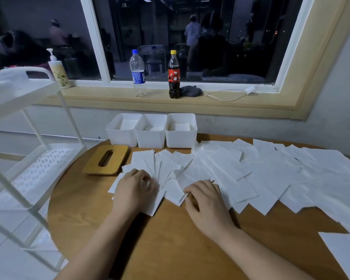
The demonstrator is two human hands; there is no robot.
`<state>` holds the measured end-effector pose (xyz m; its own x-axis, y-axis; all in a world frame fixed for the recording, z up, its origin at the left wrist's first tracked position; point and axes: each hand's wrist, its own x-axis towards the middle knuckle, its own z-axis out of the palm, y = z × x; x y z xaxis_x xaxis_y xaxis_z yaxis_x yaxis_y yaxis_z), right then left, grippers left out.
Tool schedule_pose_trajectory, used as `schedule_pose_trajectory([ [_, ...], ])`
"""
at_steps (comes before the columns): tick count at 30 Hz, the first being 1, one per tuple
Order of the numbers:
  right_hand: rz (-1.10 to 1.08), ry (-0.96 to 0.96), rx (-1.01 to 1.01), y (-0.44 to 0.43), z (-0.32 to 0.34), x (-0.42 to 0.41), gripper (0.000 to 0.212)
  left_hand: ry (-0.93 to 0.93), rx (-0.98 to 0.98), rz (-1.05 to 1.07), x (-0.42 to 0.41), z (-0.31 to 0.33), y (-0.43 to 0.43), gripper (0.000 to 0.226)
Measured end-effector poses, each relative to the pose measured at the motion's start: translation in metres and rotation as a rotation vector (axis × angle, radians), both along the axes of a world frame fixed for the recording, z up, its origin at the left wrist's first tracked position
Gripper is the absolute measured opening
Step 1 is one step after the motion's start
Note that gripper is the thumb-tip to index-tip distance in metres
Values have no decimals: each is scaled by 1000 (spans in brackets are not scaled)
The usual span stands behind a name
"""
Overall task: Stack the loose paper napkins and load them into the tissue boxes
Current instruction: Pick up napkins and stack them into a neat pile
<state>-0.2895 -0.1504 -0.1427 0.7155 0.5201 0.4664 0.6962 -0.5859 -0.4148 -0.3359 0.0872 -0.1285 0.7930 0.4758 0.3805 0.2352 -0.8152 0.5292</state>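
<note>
Several white paper napkins (271, 174) lie fanned and overlapping across the round wooden table (170, 239), from the middle to the right edge. Three white open tissue boxes (151, 138) stand in a row at the table's far edge, each with some white paper inside. A wooden lid with a slot (106, 159) lies flat to their left. My left hand (134, 190) rests curled on the leftmost napkins, fingers pinching at them. My right hand (205, 199) lies on the napkins beside it, fingertips bent on a napkin's edge.
A white tiered trolley (28, 162) stands close at the table's left. On the windowsill behind are a pump bottle (58, 71), a clear water bottle (137, 71), a cola bottle (173, 74), a dark cloth and a white cable. One napkin (343, 253) lies at the near right.
</note>
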Motion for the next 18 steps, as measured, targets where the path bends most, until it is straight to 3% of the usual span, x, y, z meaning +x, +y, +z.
schedule_pose_trajectory([
  [6,29,13,19,0,-2,-1,13,54,50,46,0,-3,4,21],
  [18,38,33,62,-2,-3,-1,13,7,49,1,-9,3,13,11],
])
